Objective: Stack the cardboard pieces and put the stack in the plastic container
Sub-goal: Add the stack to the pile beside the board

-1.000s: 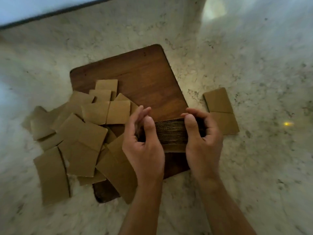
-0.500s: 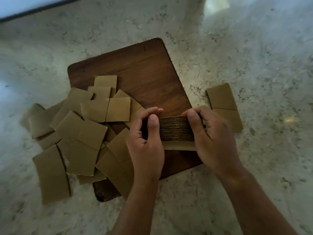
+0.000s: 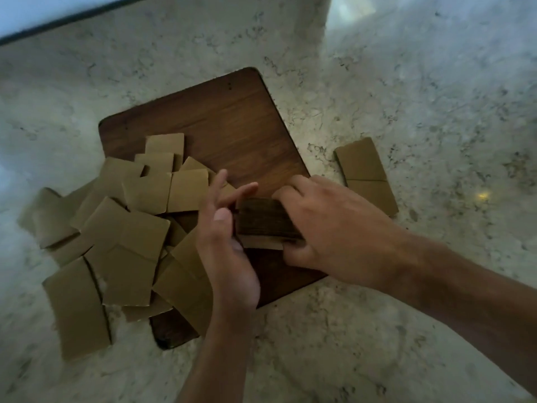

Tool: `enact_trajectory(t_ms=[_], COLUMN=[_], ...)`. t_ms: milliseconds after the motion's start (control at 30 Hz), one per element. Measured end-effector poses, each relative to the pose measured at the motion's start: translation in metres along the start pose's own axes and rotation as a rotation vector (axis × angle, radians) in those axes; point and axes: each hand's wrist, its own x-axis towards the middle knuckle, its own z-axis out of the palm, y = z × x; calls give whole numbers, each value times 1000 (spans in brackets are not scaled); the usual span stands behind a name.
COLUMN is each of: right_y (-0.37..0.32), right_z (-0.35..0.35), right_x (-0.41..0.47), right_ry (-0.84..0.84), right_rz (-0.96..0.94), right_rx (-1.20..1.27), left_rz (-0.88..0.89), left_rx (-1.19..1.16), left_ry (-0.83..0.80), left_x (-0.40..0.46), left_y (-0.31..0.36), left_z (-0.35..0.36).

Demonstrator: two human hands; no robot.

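Note:
A thick stack of cardboard pieces stands on the dark wooden board, its layered edge facing me. My right hand lies over its top and right side, fingers wrapped around it. My left hand rests flat against the stack's left side, fingers spread and pointing away. Several loose brown cardboard pieces lie scattered over the board's left half and the counter beside it. Two more cardboard pieces sit on the counter to the right of the board. No plastic container is in view.
The board lies on a pale speckled stone counter. A dark edge strip runs along the counter's far left corner.
My right hand has shifted from pinching the stack's right end to covering its top. My left hand has opened from a pinch to a flat palm against the left side.

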Motion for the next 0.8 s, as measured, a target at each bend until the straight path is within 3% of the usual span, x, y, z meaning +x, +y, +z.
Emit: enact_trajectory(t_ms=[200,300,433,533,600,700,800], right_y=[65,97,115,121,122,122,121], right_z=[-26,-30,-27,-25,-24,-21,-17], right_x=[-35,-47,-49,-48,-46,-45,-44], right_ry=[347,443,361,314,309,301,265], right_rz=[430,563,667,698,697,647,604], right_rx=[1105,1436,1530,1504,1498,1485,1456], left_rz=[79,58,1,-40,-127,-461,-747], left_rx=[154,176,351,570,474,139,-26], left_ry=[-49,-112,-200,-160,-141,-105,-75], left_x=[-1,2,11,9,4,2,7], left_y=[0,7,21,31,36,35,31], left_z=[0,2,19,44,64,94,113])
